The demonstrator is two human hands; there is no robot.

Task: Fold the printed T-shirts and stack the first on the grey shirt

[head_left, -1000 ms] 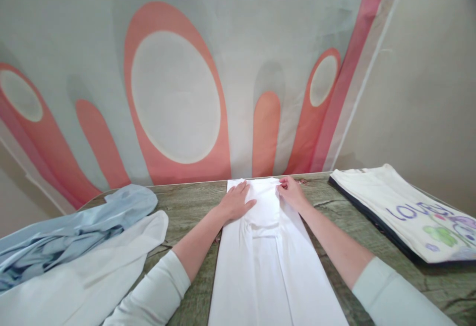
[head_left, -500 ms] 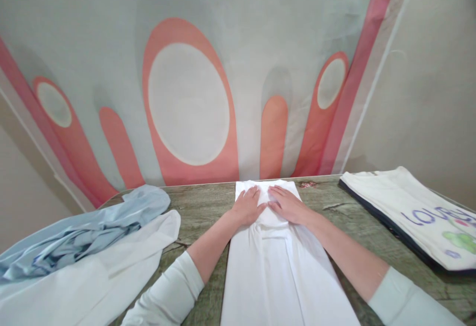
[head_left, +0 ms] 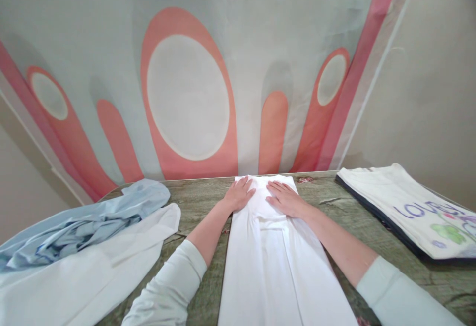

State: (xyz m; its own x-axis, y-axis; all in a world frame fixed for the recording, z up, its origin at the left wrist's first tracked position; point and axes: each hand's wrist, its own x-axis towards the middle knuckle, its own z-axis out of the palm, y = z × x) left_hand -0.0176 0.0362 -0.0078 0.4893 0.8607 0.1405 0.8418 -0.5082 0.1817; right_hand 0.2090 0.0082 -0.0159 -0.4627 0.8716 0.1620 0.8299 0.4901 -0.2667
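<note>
A white garment (head_left: 275, 266), folded into a long narrow strip, lies down the middle of the wooden table (head_left: 197, 204). Both my hands rest flat on its far end, near the wall. My left hand (head_left: 239, 194) lies palm down on the left part of that end, fingers stretched out. My right hand (head_left: 283, 199) lies flat beside it on the right part, fingers spread. Neither hand grips the cloth. My forearms run along both sides of the strip.
A crumpled light blue cloth (head_left: 85, 224) and a white cloth (head_left: 92, 276) are heaped at the left. A folded white shirt with a coloured print (head_left: 416, 207) lies on a dark item at the right. A patterned sheet (head_left: 186, 83) hangs behind the table.
My right hand let go of the pinched far corner and came to lie flat on the garment. Both hands came together at the middle, then slid slightly apart.
</note>
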